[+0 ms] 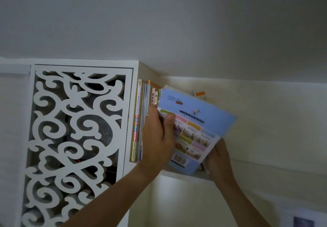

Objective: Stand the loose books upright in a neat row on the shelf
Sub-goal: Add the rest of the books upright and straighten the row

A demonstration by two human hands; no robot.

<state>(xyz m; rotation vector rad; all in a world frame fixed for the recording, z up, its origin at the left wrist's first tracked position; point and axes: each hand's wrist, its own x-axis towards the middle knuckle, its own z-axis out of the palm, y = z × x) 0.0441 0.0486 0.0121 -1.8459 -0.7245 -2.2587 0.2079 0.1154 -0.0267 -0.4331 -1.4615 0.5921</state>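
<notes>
Partly hidden by the blue book (203,118), books behind (200,94) seem tilted.

At centre frame, the left hand (157,138) holds a blue book (198,126) by its left edge, thumb on the cover; the book tilts rightward on the shelf (185,175). The right hand (218,157) holds its lower right corner. Upright books (139,120) stand just left, beside a white carved panel (76,138).
</notes>
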